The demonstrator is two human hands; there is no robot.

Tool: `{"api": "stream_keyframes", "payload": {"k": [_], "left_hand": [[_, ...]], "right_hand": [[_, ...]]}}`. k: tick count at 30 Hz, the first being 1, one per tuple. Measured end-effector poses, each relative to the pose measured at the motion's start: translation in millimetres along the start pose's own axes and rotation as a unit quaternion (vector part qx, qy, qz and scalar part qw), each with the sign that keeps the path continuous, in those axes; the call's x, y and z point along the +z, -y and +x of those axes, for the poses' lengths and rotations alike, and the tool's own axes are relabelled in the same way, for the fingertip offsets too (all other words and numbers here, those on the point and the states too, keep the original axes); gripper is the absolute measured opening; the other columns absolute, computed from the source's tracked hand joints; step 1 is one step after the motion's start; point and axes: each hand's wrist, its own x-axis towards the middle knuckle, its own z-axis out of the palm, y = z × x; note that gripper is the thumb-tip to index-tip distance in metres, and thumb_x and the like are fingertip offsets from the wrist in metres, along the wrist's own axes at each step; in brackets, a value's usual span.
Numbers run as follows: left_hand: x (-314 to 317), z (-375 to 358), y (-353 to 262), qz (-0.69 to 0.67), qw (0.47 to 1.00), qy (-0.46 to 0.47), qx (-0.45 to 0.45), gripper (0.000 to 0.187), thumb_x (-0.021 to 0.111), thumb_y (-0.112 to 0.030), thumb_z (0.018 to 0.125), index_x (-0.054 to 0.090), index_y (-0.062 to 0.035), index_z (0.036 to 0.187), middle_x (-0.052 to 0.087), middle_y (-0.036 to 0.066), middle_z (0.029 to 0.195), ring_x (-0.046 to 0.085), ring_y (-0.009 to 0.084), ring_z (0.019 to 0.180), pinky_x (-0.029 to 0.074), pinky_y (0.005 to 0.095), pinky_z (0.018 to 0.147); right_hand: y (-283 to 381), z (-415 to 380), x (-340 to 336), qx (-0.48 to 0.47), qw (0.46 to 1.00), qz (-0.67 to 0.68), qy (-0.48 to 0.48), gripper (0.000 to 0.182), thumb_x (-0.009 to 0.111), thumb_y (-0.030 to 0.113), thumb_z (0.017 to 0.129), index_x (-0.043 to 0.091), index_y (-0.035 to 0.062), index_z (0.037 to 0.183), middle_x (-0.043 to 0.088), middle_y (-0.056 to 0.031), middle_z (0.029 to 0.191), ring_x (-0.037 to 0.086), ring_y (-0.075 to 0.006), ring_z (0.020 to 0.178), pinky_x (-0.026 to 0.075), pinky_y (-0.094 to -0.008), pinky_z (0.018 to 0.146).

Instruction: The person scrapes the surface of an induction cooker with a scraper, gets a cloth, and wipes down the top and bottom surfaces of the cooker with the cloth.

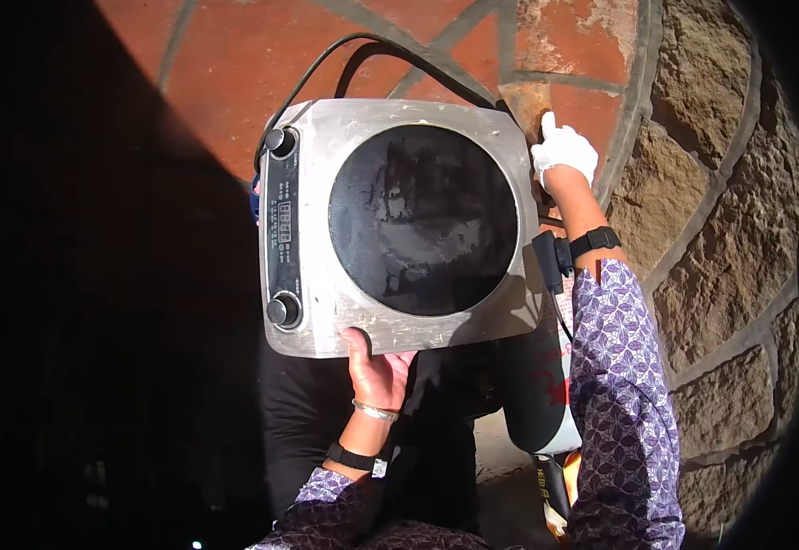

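A silver induction cooker (321,220) with a round black plate (422,220) and a dark control strip with two knobs is in front of me. My left hand (379,374) is bare and grips its near edge, thumb on top and the other fingers underneath. Beside the right edge is my right hand (566,154), in a white glove. One gloved finger points away from me while the others look curled; I cannot tell what is in them. Smudges mark the black plate. From the far side a black cord (363,37) loops across to the left edge.
Red paving with grey joints (234,64) lies beyond the cooker. Rough stonework (720,229) curves along the right. A rounded container with red print (551,390) stands under my right forearm, with a black and yellow packet (553,481) nearer me. Deep shadow covers the left.
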Motion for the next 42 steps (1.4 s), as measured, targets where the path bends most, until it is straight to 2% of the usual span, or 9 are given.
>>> {"api": "stream_keyframes", "payload": {"k": [1, 5, 12, 19, 22, 24, 28, 35, 42], "left_hand": [[2.4, -1.4, -1.3, 0.004, 1.0, 0.002, -0.001, 0.087, 0.052, -0.067, 0.08, 0.033, -0.003, 0.135, 0.044, 0.016, 0.132, 0.047, 0.0341, 0.121, 0.042, 0.0503, 0.099], [-0.3, 1.0, -1.0, -0.005, 1.0, 0.003, -0.02, 0.087, 0.051, -0.068, 0.08, 0.032, -0.003, 0.135, 0.043, 0.016, 0.134, 0.046, 0.0349, 0.122, 0.042, 0.0514, 0.1], [3.0, 0.3, -1.0, 0.002, 1.0, 0.001, -0.007, 0.086, 0.052, -0.067, 0.081, 0.033, -0.0015, 0.134, 0.043, 0.016, 0.134, 0.046, 0.0342, 0.122, 0.042, 0.0513, 0.1], [3.9, 2.5, -1.7, -0.009, 1.0, -0.01, -0.01, 0.085, 0.052, -0.065, 0.081, 0.034, -0.0013, 0.133, 0.044, 0.015, 0.133, 0.047, 0.0333, 0.122, 0.042, 0.0499, 0.1], [6.1, 1.8, -3.3, -0.007, 1.0, -0.006, -0.009, 0.085, 0.052, -0.066, 0.081, 0.034, -0.001, 0.133, 0.044, 0.015, 0.133, 0.047, 0.0332, 0.122, 0.042, 0.0494, 0.1], [8.6, 2.9, -4.7, -0.008, 1.0, -0.013, -0.015, 0.085, 0.052, -0.066, 0.081, 0.034, -0.0009, 0.134, 0.044, 0.015, 0.133, 0.046, 0.0332, 0.122, 0.042, 0.049, 0.1], [11.0, 3.5, -5.0, -0.003, 1.0, -0.017, -0.02, 0.085, 0.052, -0.066, 0.081, 0.034, -0.001, 0.134, 0.044, 0.015, 0.133, 0.047, 0.0327, 0.121, 0.043, 0.0481, 0.1], [9.7, 7.9, -7.6, -0.001, 0.999, -0.023, -0.03, 0.085, 0.051, -0.066, 0.081, 0.034, -0.0011, 0.134, 0.044, 0.015, 0.133, 0.047, 0.0324, 0.121, 0.043, 0.0478, 0.1], [11.1, 7.8, -6.1, -0.006, 0.999, -0.022, -0.023, 0.084, 0.051, -0.067, 0.082, 0.035, -0.0016, 0.133, 0.046, 0.015, 0.131, 0.049, 0.0321, 0.119, 0.043, 0.0475, 0.099]], "right_hand": [[4.7, 0.4, -1.3, -0.037, 0.997, -0.03, -0.06, 0.046, 0.049, 0.025, 0.088, 0.042, 0.0132, 0.132, 0.06, -0.0134, 0.113, 0.062, -0.0283, 0.101, 0.05, -0.0414, 0.083], [22.2, 2.8, -8.5, -0.252, 0.964, 0.068, -0.059, 0.033, 0.044, 0.012, 0.087, 0.054, 0.0142, 0.119, 0.064, -0.0171, 0.103, 0.061, -0.0336, 0.098, 0.049, -0.0425, 0.083], [35.1, 25.6, -11.5, -0.315, 0.948, 0.033, -0.031, 0.024, 0.049, 0.009, 0.079, 0.068, 0.0091, 0.094, 0.066, -0.0176, 0.099, 0.064, -0.0348, 0.092, 0.051, -0.0409, 0.081], [36.1, 24.8, -20.6, -0.334, 0.942, -0.025, -0.018, 0.021, 0.051, 0.008, 0.077, 0.07, 0.0073, 0.085, 0.067, -0.0189, 0.092, 0.065, -0.0356, 0.087, 0.052, -0.0414, 0.079], [28.8, 23.9, -19.8, -0.286, 0.956, 0.039, 0.045, 0.024, 0.05, 0.007, 0.078, 0.069, 0.0074, 0.093, 0.066, -0.018, 0.098, 0.063, -0.0342, 0.094, 0.05, -0.0395, 0.084], [14.4, 26.8, -11.9, -0.274, 0.944, 0.183, -0.023, 0.026, 0.05, 0.009, 0.081, 0.066, 0.0079, 0.102, 0.063, -0.0165, 0.108, 0.06, -0.0325, 0.102, 0.047, -0.0374, 0.089], [14.0, 23.2, -6.1, -0.313, 0.937, 0.152, -0.022, 0.04, 0.06, 0.015, 0.081, 0.059, 0.0139, 0.121, 0.06, -0.0135, 0.113, 0.057, -0.0327, 0.103, 0.046, -0.0377, 0.091], [23.0, 41.7, 6.1, -0.355, 0.932, 0.064, -0.039, 0.016, 0.054, 0.009, 0.076, 0.066, 0.0096, 0.087, 0.064, -0.0162, 0.087, 0.062, -0.0352, 0.083, 0.05, -0.0417, 0.075], [23.2, 34.4, 6.3, -0.3, 0.946, 0.112, -0.052, 0.017, 0.052, 0.011, 0.078, 0.067, 0.0087, 0.085, 0.065, -0.0149, 0.09, 0.063, -0.0339, 0.085, 0.05, -0.0398, 0.077]]}}
